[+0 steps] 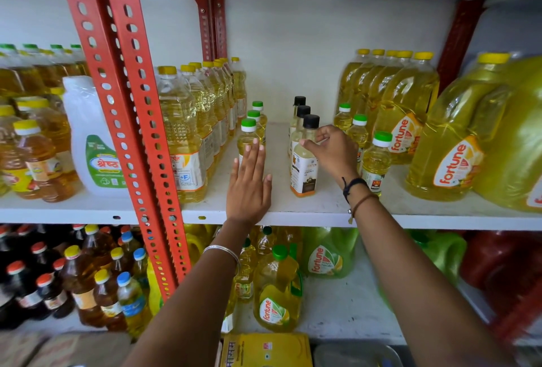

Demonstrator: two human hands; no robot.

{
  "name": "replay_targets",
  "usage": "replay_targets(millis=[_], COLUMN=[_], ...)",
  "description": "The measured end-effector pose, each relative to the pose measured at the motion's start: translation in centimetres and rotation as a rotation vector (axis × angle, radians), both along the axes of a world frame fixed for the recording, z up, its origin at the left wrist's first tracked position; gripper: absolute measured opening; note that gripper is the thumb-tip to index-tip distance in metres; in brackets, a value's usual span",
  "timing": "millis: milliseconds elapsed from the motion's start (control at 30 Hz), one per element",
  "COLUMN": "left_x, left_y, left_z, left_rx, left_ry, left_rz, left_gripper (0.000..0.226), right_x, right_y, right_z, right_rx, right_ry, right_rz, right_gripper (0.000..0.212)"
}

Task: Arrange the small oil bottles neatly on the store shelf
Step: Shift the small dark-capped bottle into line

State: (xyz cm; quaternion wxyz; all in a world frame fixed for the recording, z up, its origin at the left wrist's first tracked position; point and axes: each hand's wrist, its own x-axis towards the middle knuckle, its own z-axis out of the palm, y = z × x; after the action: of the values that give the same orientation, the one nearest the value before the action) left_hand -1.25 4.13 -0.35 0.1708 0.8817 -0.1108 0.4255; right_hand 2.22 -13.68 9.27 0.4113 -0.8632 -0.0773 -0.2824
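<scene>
Three short rows of small oil bottles stand on the white shelf (296, 214). The left row has green caps, and its front bottle (248, 133) is touched by the fingertips of my left hand (248, 187), which lies flat with fingers straight. The middle row has black caps. My right hand (335, 153) curls around the shoulder of its front bottle (303, 171), thumb across the front. A third row with green caps (377, 158) stands just right of that hand, partly hidden by it.
Tall yellow-capped oil bottles (187, 132) line the left of the small rows, beside a red slotted upright (137, 120). Large oil jugs (404, 120) crowd the right. Bare shelf lies between the left and middle rows. The lower shelf holds more bottles and jugs.
</scene>
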Motion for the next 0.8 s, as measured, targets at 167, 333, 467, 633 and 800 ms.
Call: replay_targets(millis=[167, 333, 467, 633, 800], left_x=[-0.01, 0.02, 0.07, 0.07, 0.03], left_y=[0.0, -0.02, -0.04, -0.03, -0.06], left_z=[-0.04, -0.04, -0.11, -0.12, -0.11], left_rx=[-0.002, -0.006, -0.001, -0.002, -0.005], left_ry=[-0.003, -0.007, -0.006, -0.005, -0.004], left_rz=[0.0, -0.001, 0.002, 0.005, 0.007], left_gripper=[0.058, 0.058, 0.058, 0.058, 0.058], right_x=[-0.21, -0.43, -0.38, -0.33, -0.21], right_y=[0.55, 0.54, 0.33, 0.34, -0.11], right_z=[-0.13, -0.18, -0.31, 0.04, 0.03], right_rx=[-0.002, 0.017, 0.046, 0.119, 0.108], right_ry=[-0.051, -0.06, -0.052, 0.048, 0.058], right_rz=[-0.068, -0.049, 0.017, 0.179, 0.146], right_gripper=[0.038, 0.041, 0.046, 0.032, 0.034])
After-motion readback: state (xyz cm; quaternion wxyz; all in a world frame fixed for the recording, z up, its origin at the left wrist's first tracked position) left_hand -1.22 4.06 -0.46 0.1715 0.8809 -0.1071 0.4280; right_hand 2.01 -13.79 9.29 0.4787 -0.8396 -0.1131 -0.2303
